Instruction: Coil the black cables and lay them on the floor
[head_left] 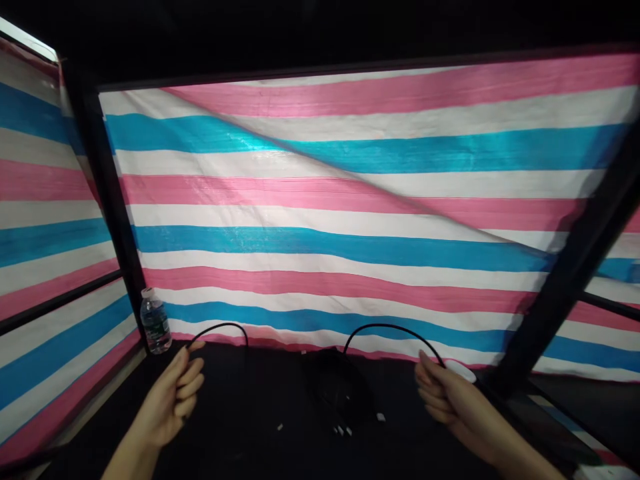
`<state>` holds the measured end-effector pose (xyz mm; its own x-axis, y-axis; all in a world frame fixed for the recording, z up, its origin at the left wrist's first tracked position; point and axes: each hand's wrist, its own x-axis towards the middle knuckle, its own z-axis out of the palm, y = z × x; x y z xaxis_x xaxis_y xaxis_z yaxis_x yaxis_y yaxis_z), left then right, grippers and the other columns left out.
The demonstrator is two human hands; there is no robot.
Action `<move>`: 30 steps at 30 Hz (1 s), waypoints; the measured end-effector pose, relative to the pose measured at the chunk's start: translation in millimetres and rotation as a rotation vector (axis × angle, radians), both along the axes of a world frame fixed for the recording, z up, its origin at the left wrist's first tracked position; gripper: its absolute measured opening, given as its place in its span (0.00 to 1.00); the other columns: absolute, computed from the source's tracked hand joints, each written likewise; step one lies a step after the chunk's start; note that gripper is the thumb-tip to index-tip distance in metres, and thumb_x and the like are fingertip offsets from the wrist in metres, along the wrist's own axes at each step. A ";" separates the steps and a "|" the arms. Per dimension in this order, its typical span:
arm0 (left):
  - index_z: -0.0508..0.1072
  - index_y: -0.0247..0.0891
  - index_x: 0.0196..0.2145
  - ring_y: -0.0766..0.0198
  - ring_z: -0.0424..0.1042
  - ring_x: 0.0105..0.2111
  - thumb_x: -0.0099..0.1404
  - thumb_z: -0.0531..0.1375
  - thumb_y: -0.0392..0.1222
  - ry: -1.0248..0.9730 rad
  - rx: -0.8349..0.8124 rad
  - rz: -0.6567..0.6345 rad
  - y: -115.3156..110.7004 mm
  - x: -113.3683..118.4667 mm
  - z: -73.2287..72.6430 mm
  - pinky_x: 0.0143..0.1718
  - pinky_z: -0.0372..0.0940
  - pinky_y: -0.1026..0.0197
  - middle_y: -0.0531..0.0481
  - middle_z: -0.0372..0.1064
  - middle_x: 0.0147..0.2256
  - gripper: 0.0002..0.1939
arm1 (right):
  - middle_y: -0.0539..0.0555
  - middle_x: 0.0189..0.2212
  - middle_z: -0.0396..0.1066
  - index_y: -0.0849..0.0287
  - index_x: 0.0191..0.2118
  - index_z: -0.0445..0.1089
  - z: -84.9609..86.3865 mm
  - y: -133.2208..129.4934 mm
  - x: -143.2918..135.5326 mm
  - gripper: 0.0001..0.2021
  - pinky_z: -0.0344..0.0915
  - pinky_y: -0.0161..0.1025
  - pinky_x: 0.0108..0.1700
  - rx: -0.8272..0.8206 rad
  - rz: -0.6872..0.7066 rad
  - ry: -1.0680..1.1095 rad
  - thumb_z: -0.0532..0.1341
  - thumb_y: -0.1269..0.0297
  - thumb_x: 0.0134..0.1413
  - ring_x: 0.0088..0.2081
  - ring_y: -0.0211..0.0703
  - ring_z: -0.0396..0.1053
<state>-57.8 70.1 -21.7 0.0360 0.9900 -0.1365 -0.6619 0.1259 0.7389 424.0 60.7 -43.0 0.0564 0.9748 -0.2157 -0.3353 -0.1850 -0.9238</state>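
Note:
My left hand [176, 395] is closed around a black cable [224, 325], which arcs up from the fist and drops to the right. On the other side, my right hand [446, 393] grips a black cable [387, 326] that curves over to the left and down. Whether both are one cable is hard to tell, since the lower parts blend into the black surface. Between the hands lies a dark bundle [336, 383], apparently of coiled cables, with small pale connector ends [342, 431] at its near side. Both hands are held apart above the surface.
A clear water bottle [155, 321] stands at the back left corner. Beside my right hand sits a white object [461, 371], partly covered. Small white bits [280, 427] lie on the black tabletop [235, 433]. Striped sheeting [320, 260] hangs behind, between black posts [565, 267].

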 end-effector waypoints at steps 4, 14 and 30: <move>0.72 0.41 0.47 0.76 0.37 0.18 0.69 0.63 0.46 -0.098 0.009 -0.135 19.8 33.4 -10.4 0.16 0.31 0.73 0.63 0.38 0.24 0.11 | 0.38 0.18 0.36 0.57 0.23 0.54 -3.2 10.8 -28.5 0.31 0.35 0.28 0.17 0.004 0.098 0.190 0.72 0.39 0.45 0.19 0.27 0.29; 0.75 0.43 0.46 0.75 0.42 0.16 0.76 0.51 0.50 -0.405 -0.084 -0.149 20.4 32.5 -40.8 0.14 0.25 0.72 0.61 0.43 0.22 0.15 | 0.38 0.16 0.36 0.56 0.22 0.45 -40.6 10.7 10.4 0.31 0.30 0.29 0.14 0.038 0.448 0.881 0.69 0.53 0.59 0.15 0.26 0.30; 0.74 0.44 0.48 0.74 0.44 0.15 0.78 0.44 0.48 -0.643 0.064 -0.094 19.3 32.2 -48.6 0.12 0.23 0.72 0.60 0.45 0.21 0.20 | 0.38 0.14 0.33 0.57 0.19 0.47 -71.6 6.2 4.6 0.30 0.30 0.24 0.11 0.259 0.290 1.008 0.52 0.45 0.70 0.13 0.25 0.22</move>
<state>-25.6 89.4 -70.3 0.1772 0.9842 0.0005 -0.9629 0.1733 0.2068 428.7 67.0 -114.6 -0.2726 0.9450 0.1810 -0.9378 -0.2189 -0.2693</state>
